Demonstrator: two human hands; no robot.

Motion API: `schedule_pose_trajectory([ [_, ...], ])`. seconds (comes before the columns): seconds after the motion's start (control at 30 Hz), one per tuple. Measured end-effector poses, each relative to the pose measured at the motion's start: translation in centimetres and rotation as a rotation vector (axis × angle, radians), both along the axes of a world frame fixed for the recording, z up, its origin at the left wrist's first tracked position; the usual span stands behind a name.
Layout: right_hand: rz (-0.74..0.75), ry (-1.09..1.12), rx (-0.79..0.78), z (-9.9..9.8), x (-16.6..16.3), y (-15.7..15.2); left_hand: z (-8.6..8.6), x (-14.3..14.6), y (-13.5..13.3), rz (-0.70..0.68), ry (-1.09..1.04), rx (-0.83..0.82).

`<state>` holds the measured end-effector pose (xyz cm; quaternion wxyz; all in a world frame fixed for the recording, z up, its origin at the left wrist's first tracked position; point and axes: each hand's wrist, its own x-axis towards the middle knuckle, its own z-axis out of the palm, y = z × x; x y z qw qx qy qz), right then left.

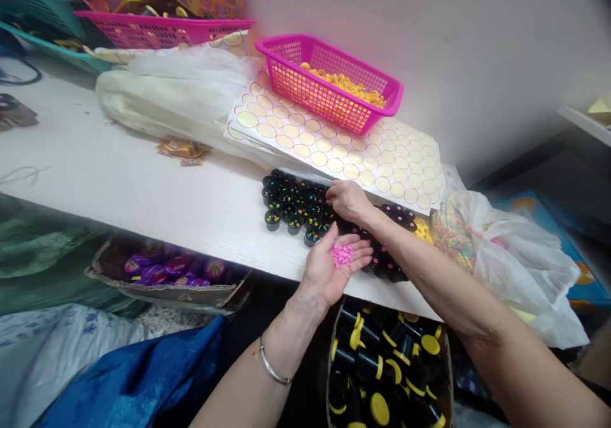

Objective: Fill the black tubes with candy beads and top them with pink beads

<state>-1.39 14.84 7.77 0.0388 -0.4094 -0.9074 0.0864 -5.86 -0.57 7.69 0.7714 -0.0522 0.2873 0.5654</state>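
My left hand (329, 265) is palm up at the table's front edge, fingers stretched out, with a small heap of pink pieces (342, 256) lying in its palm. Above and behind it, my right hand (351, 200) reaches over a cluster of small black cups (289, 208), its fingertips pinched together. Whatever is between those fingertips is too small or hidden to make out. Cups on the left hold tiny multicoloured bits; several on the right, such as the black cups (398, 214) beyond my forearm, show pink pieces. My right forearm covers part of the cluster.
Behind the cups lie sheets of round stickers (305, 138), bearing a pink basket (382, 119) of yellow rings. A plastic bag (525, 269) of coloured beads sits right. Below the white table (119, 186) stand boxes of yellow-lidded black containers (379, 409) and purple packs (176, 265).
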Motion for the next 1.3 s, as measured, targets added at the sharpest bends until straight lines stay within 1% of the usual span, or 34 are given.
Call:
schedule_pose_trajectory([
  [0.07,0.009,0.070,-0.033,0.3,0.5,0.0,0.0,-0.1,0.0,0.010,-0.012,0.002],
  [0.13,0.015,0.204,-0.065,1.0,1.4,-0.7,0.1,-0.2,0.0,0.022,-0.024,0.009],
  [0.2,0.043,0.364,-0.113,2.1,2.8,-2.1,0.1,-0.2,0.0,0.032,-0.032,0.021],
  [0.27,0.120,0.470,-0.186,3.1,4.4,-4.0,0.0,-0.3,-0.1,0.042,-0.046,0.049],
  [0.33,0.220,0.464,-0.247,3.8,5.9,-5.9,-0.2,-0.3,-0.1,0.056,-0.067,0.103],
  [0.37,0.255,0.432,-0.245,3.9,6.5,-6.7,-0.2,-0.2,-0.1,0.064,-0.078,0.133],
  [0.4,0.279,0.389,-0.216,3.8,6.9,-7.3,-0.3,-0.2,0.0,0.074,-0.088,0.158],
  [0.47,0.314,0.289,-0.101,3.5,7.4,-8.2,-0.4,-0.2,0.0,0.095,-0.096,0.181],
  [0.63,0.423,0.042,0.202,2.8,7.2,-8.8,-0.3,-0.3,0.2,0.124,-0.082,0.179],
  [0.77,0.405,0.007,0.412,2.3,7.3,-8.7,-0.4,-0.3,0.2,0.101,-0.094,0.162],
  [0.87,0.433,0.040,0.483,1.8,7.7,-8.4,-0.5,-0.2,0.2,0.083,-0.090,0.151],
  [0.97,0.451,0.073,0.438,1.4,8.1,-8.1,-0.5,-0.1,0.2,0.110,-0.085,0.142],
  [1.13,0.380,0.133,0.340,1.1,7.9,-7.9,-0.3,-0.2,0.2,0.108,-0.086,0.137],
  [1.2,0.376,0.137,0.309,1.1,7.8,-7.8,-0.3,-0.2,0.1,0.110,-0.098,0.139],
  [1.27,0.354,0.145,0.252,1.2,7.7,-7.6,-0.3,-0.3,0.1,0.108,-0.094,0.106],
  [1.3,0.319,0.153,0.220,1.2,7.7,-7.3,-0.3,-0.3,0.1,0.107,-0.080,0.067],
])
